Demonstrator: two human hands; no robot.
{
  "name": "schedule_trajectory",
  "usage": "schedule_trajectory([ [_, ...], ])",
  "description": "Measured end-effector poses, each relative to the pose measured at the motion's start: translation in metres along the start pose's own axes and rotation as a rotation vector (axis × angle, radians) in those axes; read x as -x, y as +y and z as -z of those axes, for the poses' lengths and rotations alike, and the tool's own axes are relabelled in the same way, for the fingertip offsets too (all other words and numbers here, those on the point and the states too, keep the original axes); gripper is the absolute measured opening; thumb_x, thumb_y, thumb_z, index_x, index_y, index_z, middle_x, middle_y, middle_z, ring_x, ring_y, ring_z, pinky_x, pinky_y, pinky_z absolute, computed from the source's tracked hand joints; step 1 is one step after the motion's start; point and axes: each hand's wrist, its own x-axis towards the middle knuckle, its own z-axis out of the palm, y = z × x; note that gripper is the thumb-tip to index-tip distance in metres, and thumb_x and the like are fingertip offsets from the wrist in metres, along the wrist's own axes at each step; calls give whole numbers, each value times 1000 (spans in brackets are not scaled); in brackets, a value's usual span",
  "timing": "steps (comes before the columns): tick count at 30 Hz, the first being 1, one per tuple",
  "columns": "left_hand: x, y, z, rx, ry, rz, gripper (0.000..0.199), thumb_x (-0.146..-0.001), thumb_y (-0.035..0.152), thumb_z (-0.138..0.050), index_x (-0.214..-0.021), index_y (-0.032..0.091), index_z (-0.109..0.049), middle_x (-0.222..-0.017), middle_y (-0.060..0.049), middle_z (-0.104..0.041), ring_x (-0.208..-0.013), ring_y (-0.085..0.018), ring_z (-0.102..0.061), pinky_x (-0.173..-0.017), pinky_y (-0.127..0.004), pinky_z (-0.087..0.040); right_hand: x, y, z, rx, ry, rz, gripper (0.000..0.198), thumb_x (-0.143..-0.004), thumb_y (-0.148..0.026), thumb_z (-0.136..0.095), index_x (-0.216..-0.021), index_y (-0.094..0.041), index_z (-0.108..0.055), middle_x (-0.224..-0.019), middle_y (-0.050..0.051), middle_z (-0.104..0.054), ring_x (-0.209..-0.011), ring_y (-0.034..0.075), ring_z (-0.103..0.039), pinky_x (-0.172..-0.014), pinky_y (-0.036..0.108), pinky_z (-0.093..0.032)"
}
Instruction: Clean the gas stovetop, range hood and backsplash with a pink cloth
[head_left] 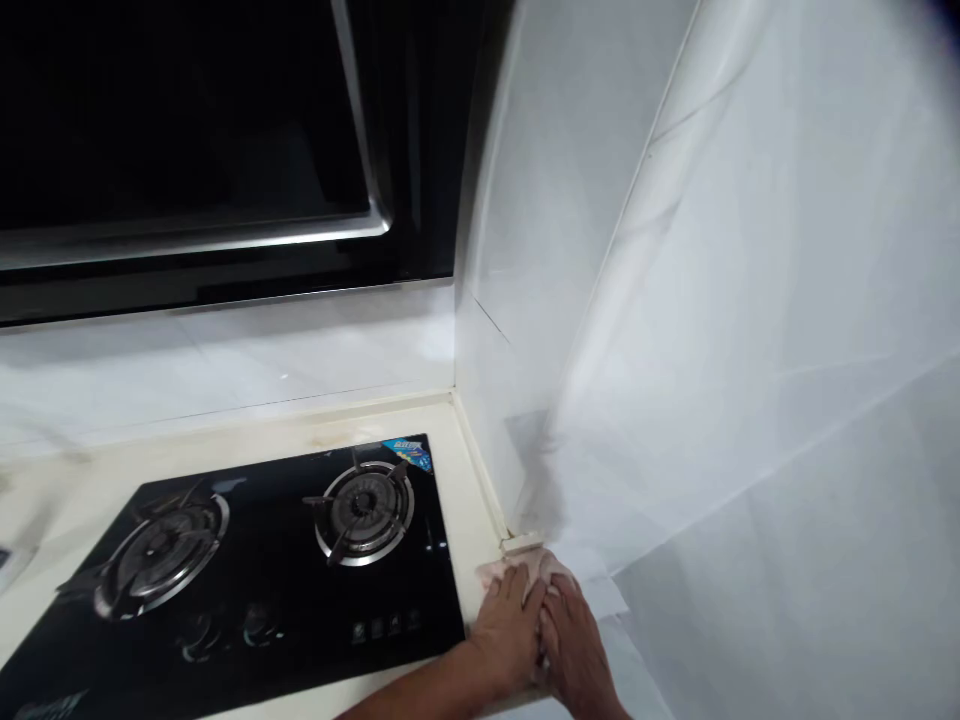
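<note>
A pale pinkish cloth (536,566) is bunched at the right end of the cream countertop (459,500), against the wall corner. My left hand (510,628) presses on it from above, fingers bent over the fabric. Close beside it, my right hand (576,640) grips the same cloth with its fingers curled in. Much of the cloth is hidden under both hands. Just beyond the fingertips is the raised end of the counter's edge strip (521,543).
Left of my hands lies a black glass gas hob (292,590) with two burners and metal pan supports. A dark range hood (225,280) hangs above it. White wall panels and a vertical pipe-like column (637,250) rise on the right.
</note>
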Motion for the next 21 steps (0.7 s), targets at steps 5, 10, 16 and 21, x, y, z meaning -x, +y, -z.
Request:
schedule_trajectory([
  [5, 64, -22, -6, -190, 99, 110, 57, -91, 35, -57, -146, 28, -46, -145, -11, -56, -128, -30, -56, -105, -47, -48, 33, -26, -35, 38, -97, 155, 41, -86, -33, -56, -126, -27, -63, -140, 12, -58, -126, 36, -55, -101, 59, -49],
  [10, 77, -47, 3, -228, 272, 247, 68, -89, 22, -52, -154, 31, -32, -144, -9, -57, -129, -26, -57, -99, -41, -54, 0, -40, -70, -25, -98, 216, 50, -87, -36, -55, -137, -28, -57, -143, 12, -56, -127, 39, -55, -100, 59, -49],
  [16, 105, -84, 44, -286, 409, 225, 85, -91, 34, -53, -160, 19, -6, -158, -15, -37, -145, -28, -37, -109, -41, -46, -78, -81, -99, -103, -124, 82, 51, -93, -51, -45, -131, -17, -56, -145, 18, -50, -135, 39, -46, -108, 57, -43],
  [21, 161, -118, 58, -452, 277, 143, 81, -90, 53, -59, -157, 30, -20, -149, -9, -51, -137, -27, -49, -107, -40, -46, -135, -97, -110, -114, 56, 37, 42, -90, -54, -50, -115, -20, -60, -138, 19, -52, -130, 39, -46, -107, 59, -39],
])
